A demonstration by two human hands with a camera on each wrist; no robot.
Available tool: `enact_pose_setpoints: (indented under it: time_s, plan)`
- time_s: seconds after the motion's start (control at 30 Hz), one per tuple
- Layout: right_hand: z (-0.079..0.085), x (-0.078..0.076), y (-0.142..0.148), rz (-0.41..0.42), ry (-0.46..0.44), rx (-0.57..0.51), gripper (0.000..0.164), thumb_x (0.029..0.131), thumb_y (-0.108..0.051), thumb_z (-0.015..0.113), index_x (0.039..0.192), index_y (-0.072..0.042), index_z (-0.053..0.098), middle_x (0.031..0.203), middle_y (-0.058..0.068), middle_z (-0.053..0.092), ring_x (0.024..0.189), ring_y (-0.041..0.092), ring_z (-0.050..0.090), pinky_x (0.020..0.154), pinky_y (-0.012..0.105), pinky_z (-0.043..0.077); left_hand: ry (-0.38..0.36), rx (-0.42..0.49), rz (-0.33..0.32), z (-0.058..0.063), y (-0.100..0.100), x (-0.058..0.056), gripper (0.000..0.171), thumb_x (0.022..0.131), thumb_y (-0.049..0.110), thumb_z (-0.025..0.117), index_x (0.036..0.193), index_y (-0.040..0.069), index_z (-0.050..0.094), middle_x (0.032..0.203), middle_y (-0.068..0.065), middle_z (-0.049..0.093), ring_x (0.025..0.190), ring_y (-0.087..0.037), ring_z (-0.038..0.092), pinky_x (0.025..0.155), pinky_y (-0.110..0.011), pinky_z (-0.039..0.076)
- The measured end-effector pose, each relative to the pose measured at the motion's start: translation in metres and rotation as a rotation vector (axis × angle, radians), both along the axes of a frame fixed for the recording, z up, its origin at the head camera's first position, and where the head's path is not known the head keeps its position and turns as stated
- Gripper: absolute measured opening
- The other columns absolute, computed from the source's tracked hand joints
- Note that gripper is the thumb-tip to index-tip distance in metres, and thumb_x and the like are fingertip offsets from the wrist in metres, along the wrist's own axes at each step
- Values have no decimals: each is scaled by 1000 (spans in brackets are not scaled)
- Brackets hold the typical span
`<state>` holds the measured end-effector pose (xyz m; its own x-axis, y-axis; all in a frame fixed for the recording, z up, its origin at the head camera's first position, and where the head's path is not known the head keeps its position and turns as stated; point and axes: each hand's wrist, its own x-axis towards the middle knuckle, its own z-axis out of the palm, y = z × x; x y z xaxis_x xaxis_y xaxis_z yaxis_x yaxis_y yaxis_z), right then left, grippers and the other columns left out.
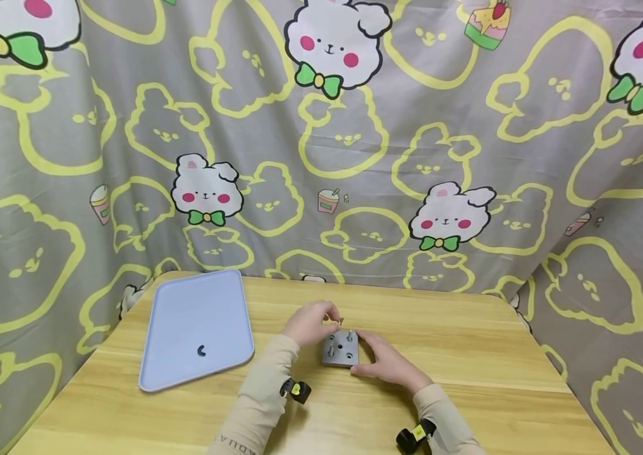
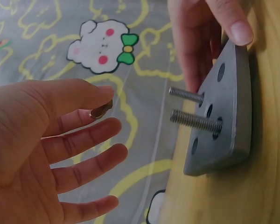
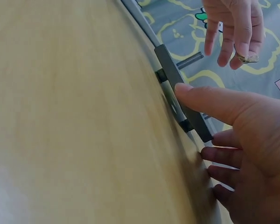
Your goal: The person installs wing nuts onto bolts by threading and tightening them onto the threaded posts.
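A square grey metal plate (image 1: 340,358) sits on the table, two threaded studs (image 2: 196,122) standing up from its top face among several holes. My right hand (image 1: 387,363) grips it by the right side, thumb (image 3: 210,99) on the near edge and the other fingers around the far side. Just beyond the plate's far edge, my left hand (image 1: 311,323) pinches a small brass-coloured metal piece (image 2: 101,110) between thumb and index finger. Its other fingers are spread, and the piece is apart from the studs. I cannot tell the piece's exact kind.
To the left lies a light blue tray (image 1: 184,316) with a small black curved piece (image 1: 201,351) in it. Short black feet (image 3: 186,125) show under the plate. A patterned curtain (image 1: 321,145) hangs behind the wooden table (image 1: 469,341).
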<state>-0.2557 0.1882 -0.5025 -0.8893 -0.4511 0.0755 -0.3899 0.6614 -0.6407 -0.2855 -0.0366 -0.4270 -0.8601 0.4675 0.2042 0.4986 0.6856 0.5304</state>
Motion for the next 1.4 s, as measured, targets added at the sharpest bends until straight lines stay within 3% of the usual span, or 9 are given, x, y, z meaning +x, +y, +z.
enact_pose_setpoints:
  time_s: [0.13, 0.23, 0.33, 0.53, 0.87, 1.07, 1.27, 1.4]
  plan:
    - [10, 2, 2, -32, -28, -69, 88, 82, -38, 75, 149, 0, 32, 151, 24, 39, 139, 44, 37, 115, 62, 29, 3, -12, -23, -1, 5, 3, 11, 84, 21, 74, 91, 15, 68, 94, 0, 70, 94, -24, 66, 80, -30, 53]
    - [19, 3, 3, -96, 5, -174, 75, 86, -31, 73, 147, -5, 39, 149, 20, 43, 137, 41, 41, 113, 61, 32, 4, -30, -33, 0, 9, 7, 11, 84, 21, 74, 90, 15, 68, 94, 1, 69, 91, -20, 65, 78, -27, 52]
    - [26, 2, 0, -123, 139, -243, 57, 88, -24, 71, 138, -7, 51, 139, 16, 54, 128, 37, 51, 106, 57, 43, 4, -63, -30, 0, 13, 10, 9, 84, 22, 73, 90, 17, 68, 93, 3, 69, 85, -13, 63, 73, -23, 50]
    - [27, -2, -6, -108, 415, -230, 28, 85, -15, 74, 111, -8, 69, 111, 6, 70, 103, 25, 65, 85, 47, 57, 27, -121, -44, -2, 18, 13, 10, 86, 25, 73, 91, 18, 68, 92, 4, 69, 80, -8, 62, 67, -19, 49]
    - [23, 0, -8, -19, 604, -236, 17, 78, -4, 77, 93, -10, 71, 94, 3, 73, 88, 20, 67, 72, 39, 58, 116, -166, -68, -8, 24, 18, 10, 84, 27, 76, 88, 20, 70, 91, 6, 69, 80, -4, 61, 70, -18, 50]
    - [24, 2, -10, -24, 618, -273, 16, 78, -2, 77, 90, -10, 71, 92, 3, 72, 86, 19, 68, 71, 37, 58, 71, -120, -88, -7, 24, 17, 8, 85, 24, 74, 89, 19, 69, 94, 1, 71, 87, -15, 66, 70, -19, 51]
    - [30, 6, -11, -85, 520, -358, 11, 81, -2, 74, 90, -9, 71, 93, 7, 72, 88, 21, 67, 74, 42, 60, 8, -41, -100, -4, 20, 12, 7, 87, 24, 72, 90, 19, 68, 95, 2, 71, 97, -22, 66, 78, -24, 52]
    - [33, 5, -10, -111, 475, -404, 9, 84, -2, 72, 91, -8, 71, 93, 8, 72, 89, 18, 66, 74, 42, 60, 8, -3, -93, -2, 16, 10, 5, 88, 23, 71, 88, 20, 68, 96, 3, 70, 98, -22, 65, 83, -28, 52]
